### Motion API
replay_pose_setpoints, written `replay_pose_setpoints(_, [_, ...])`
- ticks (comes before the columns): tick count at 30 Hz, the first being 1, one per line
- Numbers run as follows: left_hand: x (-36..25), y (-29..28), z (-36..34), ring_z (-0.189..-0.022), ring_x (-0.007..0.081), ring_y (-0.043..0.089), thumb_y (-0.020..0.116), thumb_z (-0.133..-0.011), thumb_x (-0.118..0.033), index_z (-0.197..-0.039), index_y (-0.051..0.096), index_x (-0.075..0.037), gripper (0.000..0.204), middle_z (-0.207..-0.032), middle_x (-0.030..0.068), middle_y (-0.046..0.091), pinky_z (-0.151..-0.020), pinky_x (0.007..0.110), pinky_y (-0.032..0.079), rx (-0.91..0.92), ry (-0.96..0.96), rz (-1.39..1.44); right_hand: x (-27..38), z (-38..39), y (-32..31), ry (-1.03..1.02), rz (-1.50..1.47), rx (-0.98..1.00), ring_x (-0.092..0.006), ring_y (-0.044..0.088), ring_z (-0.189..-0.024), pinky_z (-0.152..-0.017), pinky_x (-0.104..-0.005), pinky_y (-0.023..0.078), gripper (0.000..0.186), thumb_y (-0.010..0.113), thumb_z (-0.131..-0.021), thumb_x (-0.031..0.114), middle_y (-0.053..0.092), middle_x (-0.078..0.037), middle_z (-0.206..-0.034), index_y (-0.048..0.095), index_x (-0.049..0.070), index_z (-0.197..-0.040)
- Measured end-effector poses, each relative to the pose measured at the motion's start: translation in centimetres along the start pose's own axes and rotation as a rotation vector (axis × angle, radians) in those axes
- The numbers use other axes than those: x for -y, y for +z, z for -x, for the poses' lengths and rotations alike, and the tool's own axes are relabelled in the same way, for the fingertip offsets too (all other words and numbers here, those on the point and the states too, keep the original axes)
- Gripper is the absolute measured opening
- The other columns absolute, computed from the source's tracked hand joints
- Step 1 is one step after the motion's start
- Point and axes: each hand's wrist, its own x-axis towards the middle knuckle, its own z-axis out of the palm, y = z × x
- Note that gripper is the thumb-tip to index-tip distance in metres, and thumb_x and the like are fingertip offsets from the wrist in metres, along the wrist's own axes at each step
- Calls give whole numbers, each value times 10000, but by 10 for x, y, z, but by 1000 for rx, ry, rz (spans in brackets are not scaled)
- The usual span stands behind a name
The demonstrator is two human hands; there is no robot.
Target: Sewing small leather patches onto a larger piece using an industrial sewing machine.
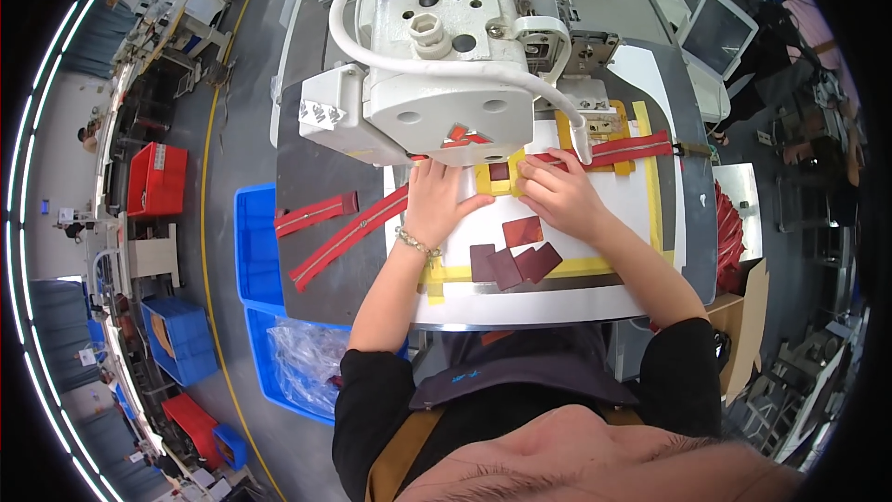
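Under a white industrial sewing machine (446, 84), my left hand (432, 200) lies with fingers fairly flat on the white work surface, fingertips partly hidden by the machine, thumb at a small yellow frame around a dark red patch (498, 172). My right hand (553, 191) has bent fingers pressed together on that frame's right side, by a red zipper (632, 146) running right. Two more red zipper pieces (316, 215) lie left of my left hand. Several dark red square patches (502, 265) and a brighter red one (522, 231) lie below my hands.
Blue bins (255, 260), one with clear plastic (311, 363), stand left below the table. A cardboard box (748, 325) and red material (729, 223) are at the right. A yellow floor line, other workstations and red and blue crates (156, 177) line the left aisle.
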Motion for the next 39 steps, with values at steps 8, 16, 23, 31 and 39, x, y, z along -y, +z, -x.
replay_pose_setpoints(8, [3,1,1,-934,290,553,699,-717,-575,-1173,558,-36,720,-1076,115,583,-797,386,444,-64,68,-14,-3,-13,-5,72,-30,-38,-174,620,-996,-1033,-455,357,229,732,-770,156,643,-40,-1055,635,84,-965])
replay_pose_setpoints(16, [3,-4,2,-889,277,562,703,-728,-551,-1108,574,-47,644,-1008,110,608,-781,375,420,-35,56,8,-47,-45,21,413,46,-125,-260,549,-1111,-1029,-482,302,479,677,-834,395,585,-87,-1174,546,72,-1162])
replay_pose_setpoints(23, [2,-4,5,-894,273,549,695,-737,-546,-1130,574,-55,641,-1005,103,606,-817,373,383,-55,40,1,-40,-42,1,387,160,-80,-259,528,-1114,-1006,-495,293,531,683,-808,440,557,-109,-1211,556,66,-1163])
replay_pose_setpoints(31, [0,-3,5,-848,242,545,698,-741,-533,-1139,571,-77,619,-950,81,605,-777,356,341,-80,47,-14,-14,-19,-7,415,242,111,-255,521,-1037,-996,-474,258,396,654,-859,396,574,-90,-1024,592,64,-1065])
replay_pose_setpoints(39, [-1,-6,4,-836,237,539,721,-726,-500,-1139,575,-102,592,-950,66,593,-767,358,330,-119,45,50,-16,-25,1,392,-84,98,-246,502,-1017,-964,-438,239,183,612,-891,258,566,-31,-939,587,77,-884])
